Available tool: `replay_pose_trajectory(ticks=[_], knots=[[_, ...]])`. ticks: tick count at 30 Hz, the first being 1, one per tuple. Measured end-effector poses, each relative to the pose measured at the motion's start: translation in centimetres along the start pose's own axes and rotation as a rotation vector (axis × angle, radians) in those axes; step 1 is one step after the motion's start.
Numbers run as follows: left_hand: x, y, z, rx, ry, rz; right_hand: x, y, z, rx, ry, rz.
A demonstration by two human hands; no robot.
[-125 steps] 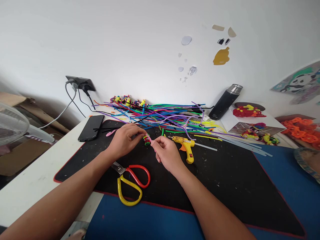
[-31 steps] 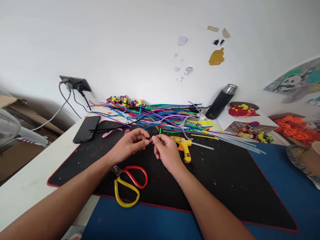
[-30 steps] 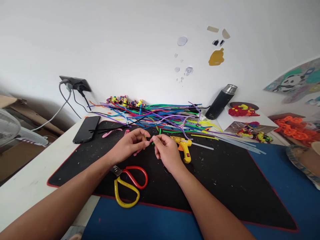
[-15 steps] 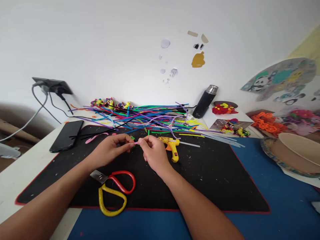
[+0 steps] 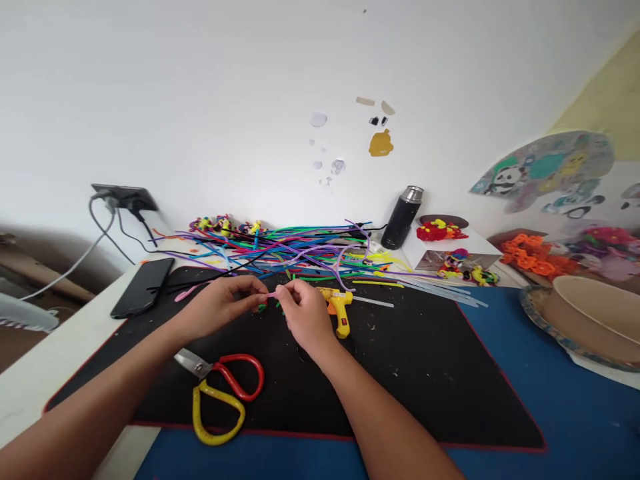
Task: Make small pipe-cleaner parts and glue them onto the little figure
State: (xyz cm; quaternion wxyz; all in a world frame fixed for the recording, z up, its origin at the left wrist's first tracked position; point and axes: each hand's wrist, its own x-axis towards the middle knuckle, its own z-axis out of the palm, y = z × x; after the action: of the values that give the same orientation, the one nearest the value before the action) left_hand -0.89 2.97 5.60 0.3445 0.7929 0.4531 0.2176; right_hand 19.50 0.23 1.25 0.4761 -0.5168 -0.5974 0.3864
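Observation:
Between both hands runs a short pink strip [image 5: 271,295], pinched at its two ends. My left hand [image 5: 227,303] grips its left end with thumb and fingertips. The right end is held between the thumb and forefinger of my right hand [image 5: 306,313]. Small green pieces [image 5: 262,307] show just below and behind the fingertips. A yellow glue gun [image 5: 342,313] lies right beside my right hand, partly hidden by it. Scissors [image 5: 219,413] with one red and one yellow handle lie on the black mat [image 5: 400,387], below my left hand.
Many coloured stems [image 5: 300,247] lie along the wall. A phone [image 5: 143,287] is at the left, near a pink loop [image 5: 185,293]. A black flask [image 5: 401,220], a white box [image 5: 450,250] and clear glue sticks [image 5: 445,290] are at the back right. A round bowl [image 5: 595,313] stands far right.
The view has tilted up slightly, so the scene sits lower in the picture. Both hands still pinch the pink strip, and more green pieces show near the fingertips.

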Motion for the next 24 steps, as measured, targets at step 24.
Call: replay_pose_trajectory(ticks=[24], knots=[[-6.3,-1.4,-0.4,0.021,-0.085,-0.121,-1.6,-0.3,1.2,-0.185,-0.282,-0.058]])
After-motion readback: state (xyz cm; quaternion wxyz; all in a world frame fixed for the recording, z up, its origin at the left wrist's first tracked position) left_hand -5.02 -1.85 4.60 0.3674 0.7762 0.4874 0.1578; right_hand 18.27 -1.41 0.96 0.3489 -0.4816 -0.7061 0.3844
